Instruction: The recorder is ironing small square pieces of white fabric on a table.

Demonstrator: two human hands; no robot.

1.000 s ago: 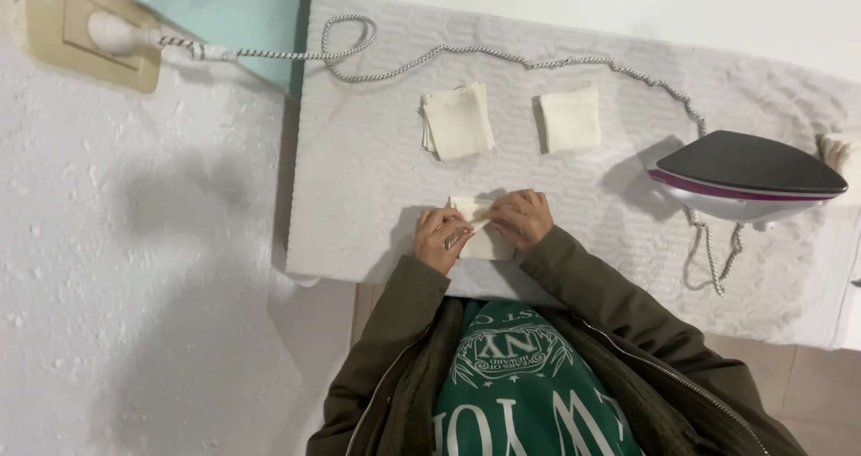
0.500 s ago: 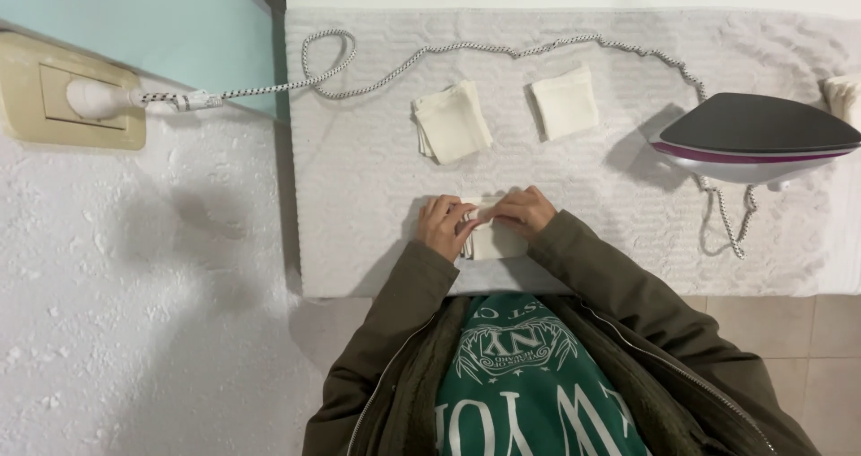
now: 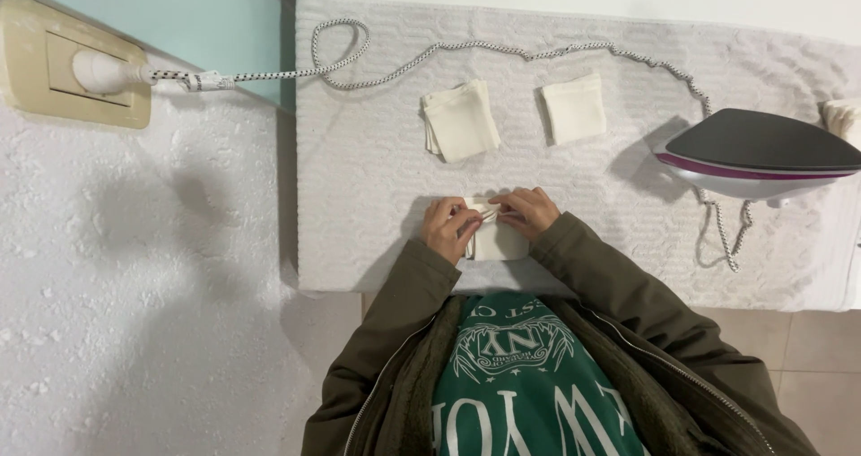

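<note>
A small cream cloth pouch (image 3: 499,243) lies on the white towel-covered board (image 3: 377,178) near its front edge. My left hand (image 3: 448,227) and my right hand (image 3: 529,211) both rest on the pouch's top end. Their fingertips pinch its thin drawstring between them. Most of the pouch's upper part is hidden under my fingers.
Two more folded cream pouches (image 3: 460,121) (image 3: 574,108) lie further back on the board. An iron (image 3: 758,154) stands at the right, its braided cord (image 3: 502,51) running along the back to a wall socket (image 3: 72,61) at the left. More cream cloth (image 3: 843,115) shows at the right edge.
My fingertips have closed in on the pouch's top and now pinch its drawstring. The view has shifted slightly; the other pouches and the iron stay put.
</note>
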